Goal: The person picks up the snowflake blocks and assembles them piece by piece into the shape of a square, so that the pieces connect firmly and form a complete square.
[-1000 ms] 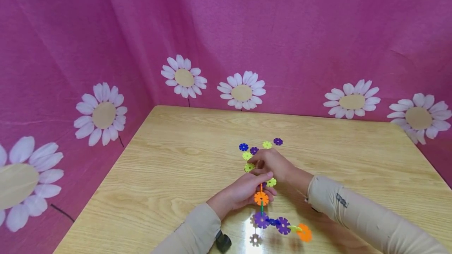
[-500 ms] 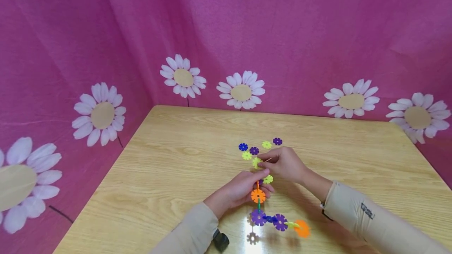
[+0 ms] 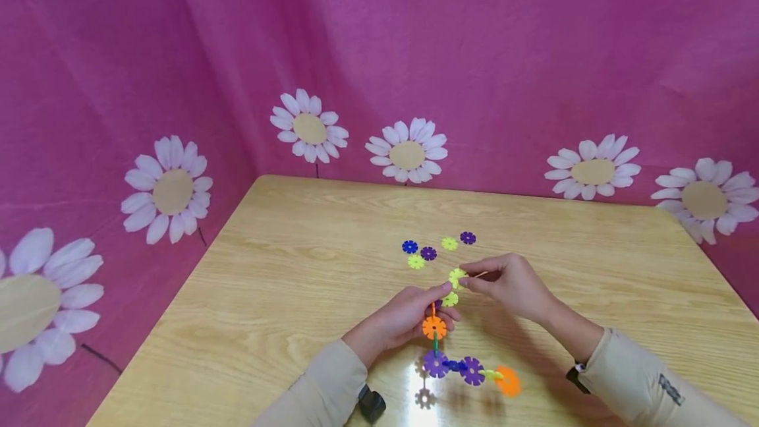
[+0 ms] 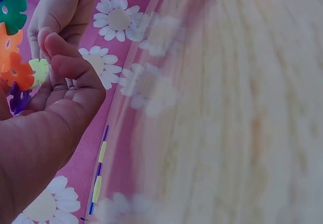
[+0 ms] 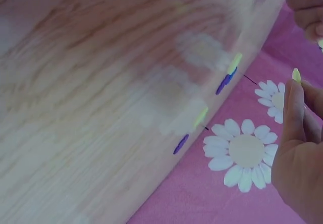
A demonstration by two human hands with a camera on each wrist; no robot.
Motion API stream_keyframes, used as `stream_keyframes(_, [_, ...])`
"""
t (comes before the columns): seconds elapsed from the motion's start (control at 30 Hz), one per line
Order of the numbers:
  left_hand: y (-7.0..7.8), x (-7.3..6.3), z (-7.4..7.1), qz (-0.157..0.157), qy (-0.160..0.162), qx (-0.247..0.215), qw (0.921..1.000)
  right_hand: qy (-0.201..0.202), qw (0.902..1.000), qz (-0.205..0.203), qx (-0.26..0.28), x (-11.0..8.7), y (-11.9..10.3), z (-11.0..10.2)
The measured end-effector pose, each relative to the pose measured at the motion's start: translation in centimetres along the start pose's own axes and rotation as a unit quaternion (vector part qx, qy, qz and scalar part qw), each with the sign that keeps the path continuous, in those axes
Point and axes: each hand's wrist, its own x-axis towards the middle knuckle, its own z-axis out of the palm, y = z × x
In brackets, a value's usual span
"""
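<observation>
In the head view my left hand (image 3: 398, 318) grips a chain of slotted flower-shaped plastic discs near its upper end. An orange disc (image 3: 434, 328) sits below the thumb, and purple discs (image 3: 472, 371) run on toward another orange disc (image 3: 507, 381) at the lower right. A yellow-green disc (image 3: 450, 299) shows just past the left fingers. My right hand (image 3: 518, 287) pinches a separate yellow-green disc (image 3: 456, 278) between thumb and fingertips, just above the left thumb. The right wrist view shows this pinched disc (image 5: 296, 75) edge-on. Left fingers partly hide a purple disc (image 4: 19, 99).
Several loose discs lie farther back on the wooden table (image 3: 320, 249): a blue disc (image 3: 410, 247), two purple and two yellow-green ones. A pink cloth (image 3: 474, 51) printed with white flowers rises behind and at the left. A black strap piece (image 3: 371, 404) sits by the left cuff.
My right hand has taken a yellow-green disc from the table and drawn it right and slightly nearer, beside the chain. The left hand and chain have barely moved.
</observation>
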Motion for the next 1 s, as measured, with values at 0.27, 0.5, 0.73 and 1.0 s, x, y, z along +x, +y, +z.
stream_keyframes(0.27, [-0.5, 0.0, 0.4, -0.005, 0.008, -0.005, 0.9999, -0.008, 0.9984, 0.031, 0.046, -1.5, -0.4, -1.0])
stream_keyframes(0.5, [-0.5, 0.2, 0.5, 0.0, 0.021, -0.014, 0.9997, -0.02, 0.9927, 0.077, 0.09, -2.7, -0.8, -1.3])
stream_keyframes(0.73, [-0.2, 0.2, 0.5, 0.009, 0.013, -0.022, 0.9996, -0.041, 0.9868, 0.101, 0.12, -3.3, -1.4, -1.5])
stream_keyframes(1.0, [0.0, 0.1, 0.5, 0.017, 0.003, -0.015, 0.9997, -0.064, 0.982, 0.094, 0.151, -3.5, -1.1, -1.4])
